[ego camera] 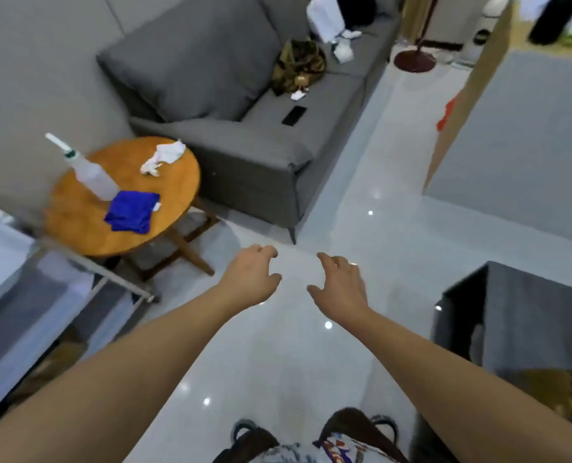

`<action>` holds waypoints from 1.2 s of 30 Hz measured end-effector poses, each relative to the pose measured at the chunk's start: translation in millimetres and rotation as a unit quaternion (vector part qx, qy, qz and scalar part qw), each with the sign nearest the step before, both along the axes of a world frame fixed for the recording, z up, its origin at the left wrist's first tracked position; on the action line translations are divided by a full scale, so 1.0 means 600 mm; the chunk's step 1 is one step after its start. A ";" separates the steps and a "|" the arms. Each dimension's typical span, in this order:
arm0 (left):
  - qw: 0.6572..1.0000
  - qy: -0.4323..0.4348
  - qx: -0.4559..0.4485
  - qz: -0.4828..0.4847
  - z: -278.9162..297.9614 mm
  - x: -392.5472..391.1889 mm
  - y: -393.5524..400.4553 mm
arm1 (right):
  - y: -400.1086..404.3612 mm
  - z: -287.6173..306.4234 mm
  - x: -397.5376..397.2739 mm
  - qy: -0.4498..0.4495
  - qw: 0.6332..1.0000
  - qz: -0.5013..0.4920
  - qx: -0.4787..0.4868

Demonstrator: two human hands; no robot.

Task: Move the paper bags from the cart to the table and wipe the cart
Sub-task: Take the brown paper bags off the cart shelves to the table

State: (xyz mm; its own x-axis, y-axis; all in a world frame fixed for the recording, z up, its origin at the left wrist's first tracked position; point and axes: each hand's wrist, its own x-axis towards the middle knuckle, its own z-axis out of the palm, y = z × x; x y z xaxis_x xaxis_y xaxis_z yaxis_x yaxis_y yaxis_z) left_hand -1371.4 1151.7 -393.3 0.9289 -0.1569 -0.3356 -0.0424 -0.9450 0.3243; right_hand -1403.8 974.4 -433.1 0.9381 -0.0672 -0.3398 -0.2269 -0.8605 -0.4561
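My left hand [251, 279] and my right hand [339, 284] reach forward over the pale floor, fingers loosely curled, holding nothing. A metal cart [87, 265] with flat shelves stands at the left edge, partly cut off by the frame. On a round wooden table [174, 182] to the left lie a blue cloth [131, 212], a clear spray bottle [90, 172] and a crumpled white tissue [164, 157]. Something brown shows blurred under the cart's lower shelf [60, 355]; I cannot tell whether it is a paper bag.
A grey sofa [244, 135] stands behind the round table with a black phone [294, 115] and a camouflage bag [299, 63] on it. A dark cabinet [525, 315] is at the right, a grey table top [528, 145] beyond it. Open floor lies ahead.
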 end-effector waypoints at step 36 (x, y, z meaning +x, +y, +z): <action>0.776 0.040 -0.087 0.623 -0.234 -0.231 0.901 | 1.068 -0.254 0.073 0.091 0.759 0.642 -0.059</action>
State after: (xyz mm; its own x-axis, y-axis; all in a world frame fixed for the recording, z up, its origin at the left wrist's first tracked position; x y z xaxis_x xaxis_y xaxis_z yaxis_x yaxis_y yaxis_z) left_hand -1509.7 1692.4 -533.9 0.3727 0.7975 -0.4744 0.8966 -0.1777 0.4057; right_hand -1360.0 1615.0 -585.5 0.1937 0.8224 -0.5349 0.7837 -0.4577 -0.4200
